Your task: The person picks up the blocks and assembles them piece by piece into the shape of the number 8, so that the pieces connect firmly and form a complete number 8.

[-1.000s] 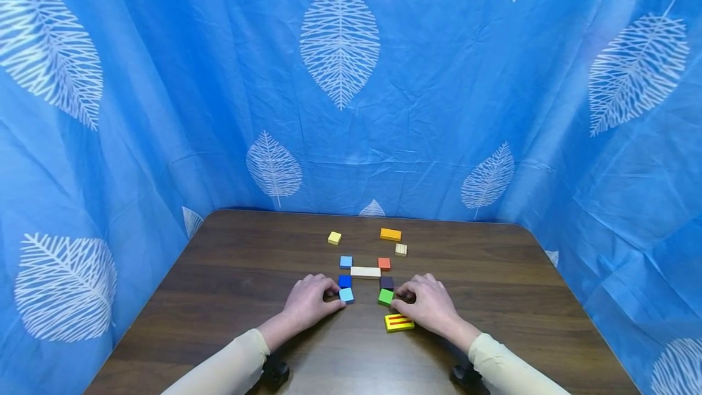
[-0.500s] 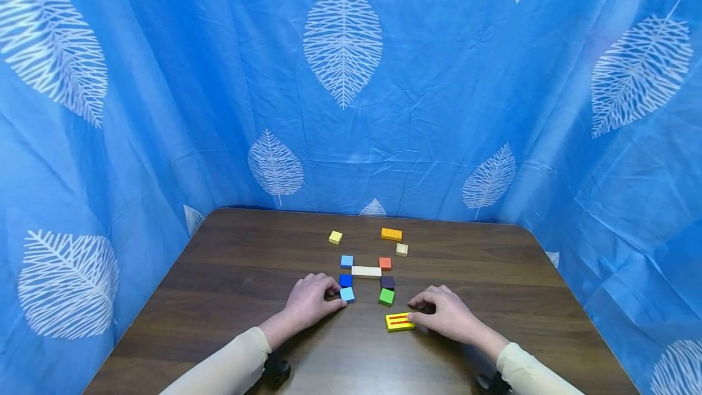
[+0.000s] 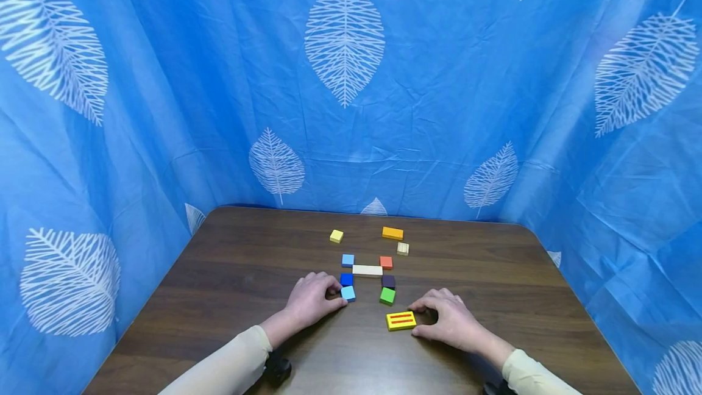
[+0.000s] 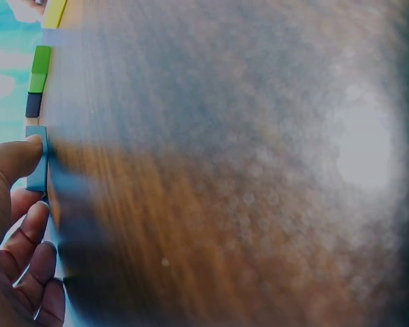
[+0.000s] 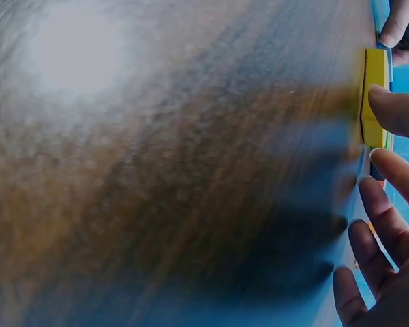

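Bench point(image 3: 236, 261): light-blue block point(image 3: 348, 294) on it, pinched by left hand point(image 3: 312, 300), dark-blue block point(image 3: 347, 280) just beyond. Striped yellow block point(image 3: 401, 320): right hand point(image 3: 452, 322), thumb and finger about its right end; cannot tell if gripped.

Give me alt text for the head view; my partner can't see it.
A person's left hand pinches a light-blue square block and the right hand is at a yellow, red-striped rectangular block, grip unclear. Other coloured blocks lie on a brown wood-grain table before a blue leaf-patterned curtain.
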Demonstrator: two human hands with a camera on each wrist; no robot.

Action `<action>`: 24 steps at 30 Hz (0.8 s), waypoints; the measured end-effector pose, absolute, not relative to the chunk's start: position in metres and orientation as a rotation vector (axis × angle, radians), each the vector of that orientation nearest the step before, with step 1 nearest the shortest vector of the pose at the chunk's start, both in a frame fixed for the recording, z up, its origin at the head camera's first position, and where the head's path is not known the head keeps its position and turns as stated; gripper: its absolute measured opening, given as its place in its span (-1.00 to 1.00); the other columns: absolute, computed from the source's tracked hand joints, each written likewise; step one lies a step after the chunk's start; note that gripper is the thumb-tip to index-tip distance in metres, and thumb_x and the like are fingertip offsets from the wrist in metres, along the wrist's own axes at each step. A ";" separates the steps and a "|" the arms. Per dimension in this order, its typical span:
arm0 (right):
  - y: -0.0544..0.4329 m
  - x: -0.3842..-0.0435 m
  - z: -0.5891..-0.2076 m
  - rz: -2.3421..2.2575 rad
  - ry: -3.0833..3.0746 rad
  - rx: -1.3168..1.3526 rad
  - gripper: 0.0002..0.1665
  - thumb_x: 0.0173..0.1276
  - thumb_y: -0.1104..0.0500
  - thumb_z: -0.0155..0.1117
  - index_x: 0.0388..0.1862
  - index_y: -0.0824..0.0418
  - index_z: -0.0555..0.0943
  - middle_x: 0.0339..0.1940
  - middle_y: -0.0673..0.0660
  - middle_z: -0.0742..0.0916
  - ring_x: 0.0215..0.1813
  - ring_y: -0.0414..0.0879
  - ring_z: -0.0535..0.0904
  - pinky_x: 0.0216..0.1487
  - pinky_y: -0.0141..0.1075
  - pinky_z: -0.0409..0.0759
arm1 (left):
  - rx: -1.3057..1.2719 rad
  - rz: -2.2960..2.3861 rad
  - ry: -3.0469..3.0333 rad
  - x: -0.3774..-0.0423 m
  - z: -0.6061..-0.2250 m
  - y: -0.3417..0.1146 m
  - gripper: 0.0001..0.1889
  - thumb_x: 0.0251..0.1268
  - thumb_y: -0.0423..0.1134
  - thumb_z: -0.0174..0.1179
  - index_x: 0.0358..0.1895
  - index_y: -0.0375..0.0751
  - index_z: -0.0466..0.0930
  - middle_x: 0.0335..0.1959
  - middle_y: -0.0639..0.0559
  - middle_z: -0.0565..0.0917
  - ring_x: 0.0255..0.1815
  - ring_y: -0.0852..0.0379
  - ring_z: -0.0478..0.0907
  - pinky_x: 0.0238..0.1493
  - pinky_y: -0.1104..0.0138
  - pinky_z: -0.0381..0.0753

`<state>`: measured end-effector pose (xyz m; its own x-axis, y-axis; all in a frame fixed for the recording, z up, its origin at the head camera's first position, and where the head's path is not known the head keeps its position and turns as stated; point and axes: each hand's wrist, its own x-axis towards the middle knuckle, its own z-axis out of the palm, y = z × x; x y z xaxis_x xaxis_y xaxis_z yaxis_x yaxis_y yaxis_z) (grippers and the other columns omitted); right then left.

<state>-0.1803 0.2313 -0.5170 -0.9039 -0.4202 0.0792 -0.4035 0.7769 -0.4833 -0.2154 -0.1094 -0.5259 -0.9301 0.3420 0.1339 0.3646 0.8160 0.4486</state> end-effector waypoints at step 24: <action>0.227 -0.181 -0.520 -0.702 3.097 -0.785 -0.67 -0.02 -0.13 0.69 -0.26 -0.24 0.75 -0.28 -0.32 0.56 -0.10 -0.26 0.36 -0.04 -0.10 0.33 | -0.575 -0.741 -2.943 -0.215 -0.525 -0.110 -0.69 0.22 0.12 0.45 -0.18 -0.01 0.73 -0.34 0.24 0.57 -0.25 0.20 0.42 -0.17 0.24 0.40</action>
<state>-0.1810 0.2274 -0.5202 -0.8770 -0.4246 0.2250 -0.4801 0.7937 -0.3734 -0.2154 -0.1098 -0.5247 -0.9294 0.3417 0.1398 0.3671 0.8156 0.4472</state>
